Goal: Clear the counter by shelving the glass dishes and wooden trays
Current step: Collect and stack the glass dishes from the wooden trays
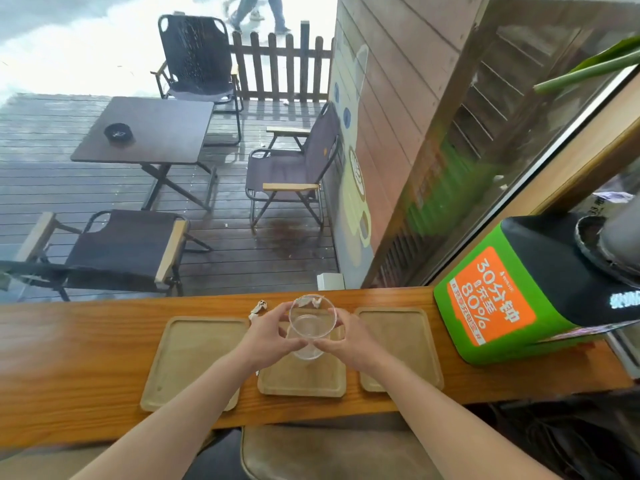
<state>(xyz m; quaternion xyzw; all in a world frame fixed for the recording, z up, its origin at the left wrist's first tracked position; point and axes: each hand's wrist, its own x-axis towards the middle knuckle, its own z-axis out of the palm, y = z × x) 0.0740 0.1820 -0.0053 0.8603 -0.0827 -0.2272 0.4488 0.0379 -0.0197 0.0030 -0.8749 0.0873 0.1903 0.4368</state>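
A clear glass dish (311, 323) is held above the middle wooden tray (301, 379), tilted so its round mouth faces me. My left hand (268, 336) grips its left side and my right hand (346, 341) grips its right side. A larger wooden tray (194, 351) lies to the left on the wooden counter (69, 368). Another wooden tray (401, 341) lies to the right. Crumpled white paper (259, 308) rests on the counter just behind the trays; more white scraps show through the dish's far rim.
A green and black charging box (519, 289) with an orange label stands at the counter's right end. A brown stool seat (329, 452) sits below the counter's front edge. Beyond the window is a deck with a dark table (145, 129) and folding chairs.
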